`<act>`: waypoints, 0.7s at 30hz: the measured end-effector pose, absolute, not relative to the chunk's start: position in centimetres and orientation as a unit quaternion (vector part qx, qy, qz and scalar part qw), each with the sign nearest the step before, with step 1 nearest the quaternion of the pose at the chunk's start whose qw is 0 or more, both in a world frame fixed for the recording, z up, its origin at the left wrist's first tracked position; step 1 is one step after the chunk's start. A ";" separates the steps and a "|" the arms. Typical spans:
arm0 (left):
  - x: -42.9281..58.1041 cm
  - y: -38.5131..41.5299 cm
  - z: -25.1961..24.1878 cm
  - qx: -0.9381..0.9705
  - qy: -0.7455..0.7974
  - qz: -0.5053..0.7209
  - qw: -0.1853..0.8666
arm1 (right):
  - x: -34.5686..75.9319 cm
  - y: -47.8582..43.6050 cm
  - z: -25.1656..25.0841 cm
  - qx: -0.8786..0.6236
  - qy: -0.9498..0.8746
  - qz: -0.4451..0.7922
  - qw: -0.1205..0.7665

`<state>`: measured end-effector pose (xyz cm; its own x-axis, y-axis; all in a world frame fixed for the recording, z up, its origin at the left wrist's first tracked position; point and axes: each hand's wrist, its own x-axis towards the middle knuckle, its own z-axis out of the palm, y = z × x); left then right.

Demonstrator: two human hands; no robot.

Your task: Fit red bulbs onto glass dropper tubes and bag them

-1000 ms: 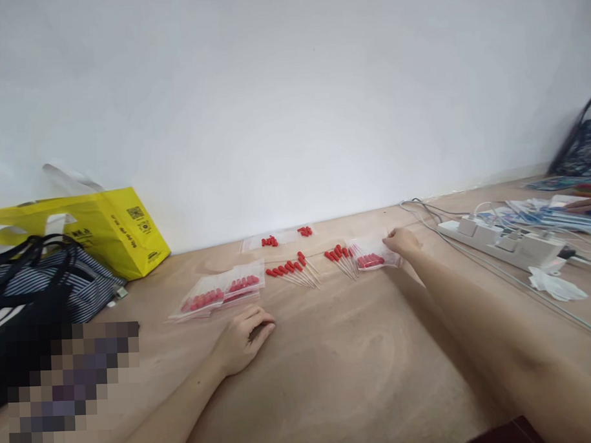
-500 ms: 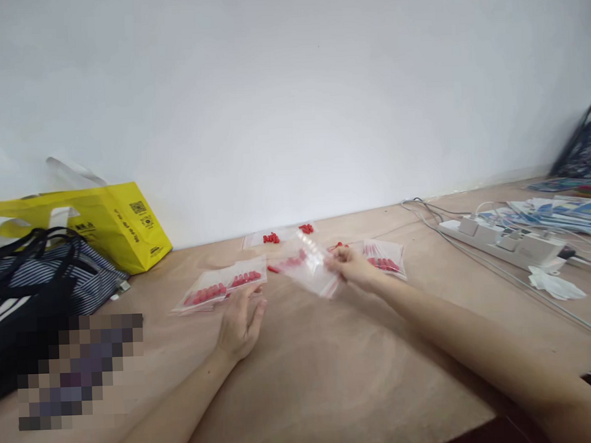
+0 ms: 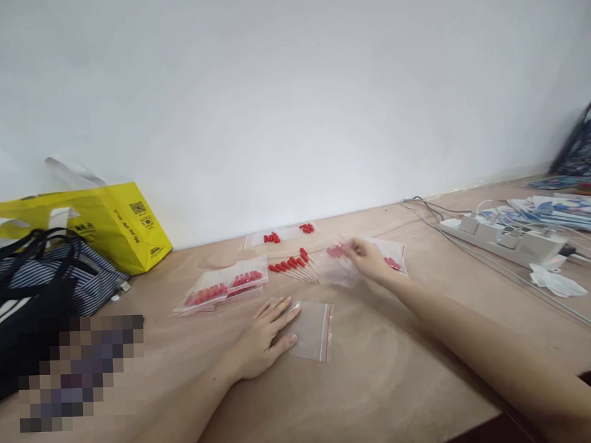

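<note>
My left hand (image 3: 263, 339) lies with its fingers spread on the left part of a clear zip bag (image 3: 309, 331) with a red strip, flat on the table. Farther right, my right hand (image 3: 367, 258) pinches another clear zip bag (image 3: 338, 271), blurred by motion, with red tips showing in or through it. Just left of that bag, loose red-tipped white sticks (image 3: 290, 264) fan out on the table. Filled zip bags of red-tipped pieces (image 3: 205, 292) overlap beyond my left hand. Another filled bag (image 3: 393, 253) is partly hidden behind my right hand.
Against the wall lies a bag with two red clusters (image 3: 289, 234). A yellow bag (image 3: 141, 233) and a striped bag (image 3: 96, 280) stand at left. At right are a white power strip (image 3: 500, 243) with cables, a crumpled tissue (image 3: 557, 280) and printed sheets (image 3: 566, 209).
A clear zip bag now lies flat at the front under my left hand, which has moved right and nearer. My right hand has shifted slightly right, uncovering the loose red-tipped sticks.
</note>
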<state>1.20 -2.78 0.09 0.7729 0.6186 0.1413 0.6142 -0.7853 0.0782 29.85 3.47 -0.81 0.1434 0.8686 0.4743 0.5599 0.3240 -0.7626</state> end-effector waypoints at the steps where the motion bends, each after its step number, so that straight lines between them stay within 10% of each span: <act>1: 1.1 -2.8 0.1 0.937 0.340 0.076 0.017 | 31.5 3.9 -0.7 -0.604 -0.602 0.139 0.503; 10: 0.3 -2.9 -0.6 0.911 0.379 0.160 -0.028 | 37.1 3.5 -1.1 -0.756 -0.498 -0.044 0.424; 21: 2.9 -2.9 1.4 0.962 0.262 0.024 0.077 | 26.8 -2.9 -1.8 -0.276 -0.895 0.126 0.328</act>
<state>2.93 -2.86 1.44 0.8617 0.5074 0.0055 0.5000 -0.8510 0.1604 26.78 -2.89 -1.79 -0.6334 0.5756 0.5171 0.4109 0.8165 -0.4056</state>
